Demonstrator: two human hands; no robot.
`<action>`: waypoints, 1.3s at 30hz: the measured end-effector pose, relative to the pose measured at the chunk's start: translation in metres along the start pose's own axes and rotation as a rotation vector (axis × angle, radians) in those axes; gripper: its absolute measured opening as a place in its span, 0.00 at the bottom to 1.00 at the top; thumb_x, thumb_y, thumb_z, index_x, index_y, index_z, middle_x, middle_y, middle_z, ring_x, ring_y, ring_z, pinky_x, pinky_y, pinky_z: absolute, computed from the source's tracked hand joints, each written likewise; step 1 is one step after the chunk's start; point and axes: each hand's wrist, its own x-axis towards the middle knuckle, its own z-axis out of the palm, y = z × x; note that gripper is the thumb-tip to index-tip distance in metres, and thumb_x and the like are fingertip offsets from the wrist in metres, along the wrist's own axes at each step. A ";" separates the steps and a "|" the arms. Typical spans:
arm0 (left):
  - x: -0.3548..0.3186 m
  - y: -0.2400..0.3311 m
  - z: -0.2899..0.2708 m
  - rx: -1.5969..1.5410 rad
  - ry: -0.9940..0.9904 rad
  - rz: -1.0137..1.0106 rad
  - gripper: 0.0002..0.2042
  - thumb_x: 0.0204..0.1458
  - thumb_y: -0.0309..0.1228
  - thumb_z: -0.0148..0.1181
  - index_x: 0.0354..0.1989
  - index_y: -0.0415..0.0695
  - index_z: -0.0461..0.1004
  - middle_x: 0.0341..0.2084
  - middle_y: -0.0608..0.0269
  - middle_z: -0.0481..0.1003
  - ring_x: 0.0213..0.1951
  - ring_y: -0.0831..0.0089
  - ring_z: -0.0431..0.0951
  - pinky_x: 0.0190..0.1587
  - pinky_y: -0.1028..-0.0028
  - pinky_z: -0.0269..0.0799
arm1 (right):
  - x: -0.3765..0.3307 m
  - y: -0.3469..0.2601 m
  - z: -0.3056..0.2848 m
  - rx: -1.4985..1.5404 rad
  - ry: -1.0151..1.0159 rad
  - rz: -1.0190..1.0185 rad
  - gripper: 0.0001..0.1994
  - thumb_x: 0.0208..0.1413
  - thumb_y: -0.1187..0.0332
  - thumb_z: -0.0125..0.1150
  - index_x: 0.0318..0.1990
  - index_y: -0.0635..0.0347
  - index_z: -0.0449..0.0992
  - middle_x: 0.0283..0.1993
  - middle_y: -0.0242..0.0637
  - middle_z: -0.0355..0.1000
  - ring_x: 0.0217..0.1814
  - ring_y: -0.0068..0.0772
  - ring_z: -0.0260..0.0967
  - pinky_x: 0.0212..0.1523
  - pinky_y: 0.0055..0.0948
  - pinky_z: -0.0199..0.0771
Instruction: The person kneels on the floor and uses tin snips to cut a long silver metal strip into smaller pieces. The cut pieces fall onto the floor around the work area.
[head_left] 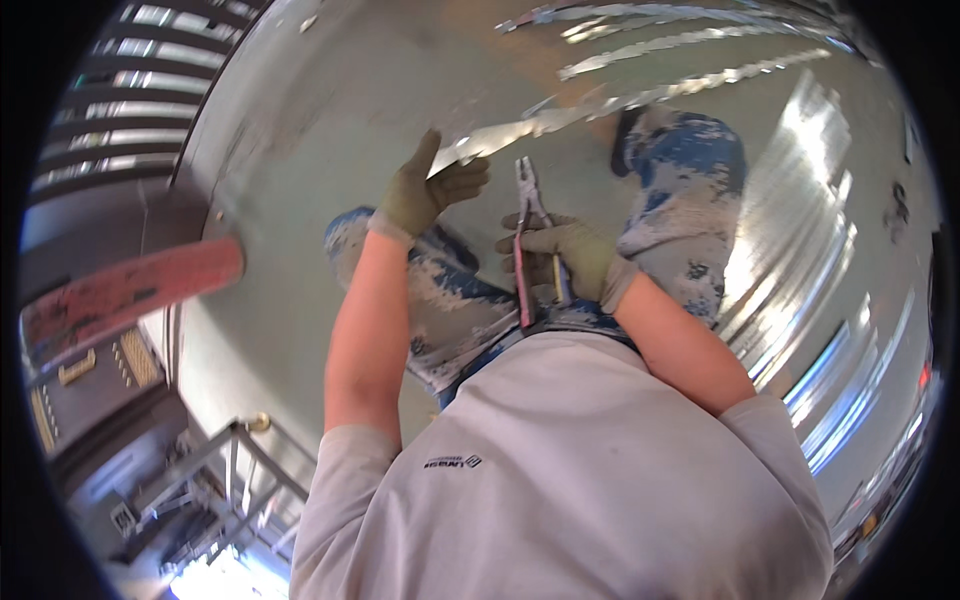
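Right hand [570, 262], gloved, is wrapped around the pliers [527, 235], its grip pressed tight on the red handles. The tool stands near upright in view, long axis running from the handles low by the waist up to the nose, which points at the metal strip [560, 115]. Left hand [425, 190] (also gloved) has its grip pinching the strip's near end, thumb raised. The strip runs away up and right across the grey floor [330, 110]. More strips [680, 45] lie beyond.
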 end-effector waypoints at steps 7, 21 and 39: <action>-0.015 -0.002 0.002 0.157 -0.060 0.021 0.18 0.73 0.37 0.56 0.55 0.32 0.78 0.51 0.44 0.85 0.49 0.54 0.88 0.52 0.59 0.85 | -0.013 0.007 -0.016 0.088 0.190 -0.094 0.23 0.70 0.72 0.65 0.70 0.56 0.74 0.56 0.47 0.84 0.52 0.49 0.85 0.51 0.53 0.89; -0.050 0.011 0.050 0.068 -0.166 0.154 0.16 0.67 0.38 0.57 0.48 0.35 0.77 0.41 0.52 0.81 0.40 0.62 0.80 0.47 0.63 0.78 | -0.004 -0.001 -0.055 0.290 0.347 -0.324 0.21 0.69 0.73 0.64 0.68 0.54 0.71 0.58 0.48 0.82 0.53 0.52 0.85 0.53 0.55 0.88; -0.087 0.125 0.156 0.301 -0.223 0.300 0.21 0.63 0.34 0.61 0.56 0.27 0.76 0.38 0.54 0.78 0.40 0.63 0.78 0.45 0.59 0.78 | -0.010 -0.180 -0.119 0.728 0.315 -0.700 0.17 0.72 0.61 0.67 0.58 0.64 0.76 0.49 0.49 0.83 0.50 0.51 0.84 0.54 0.54 0.89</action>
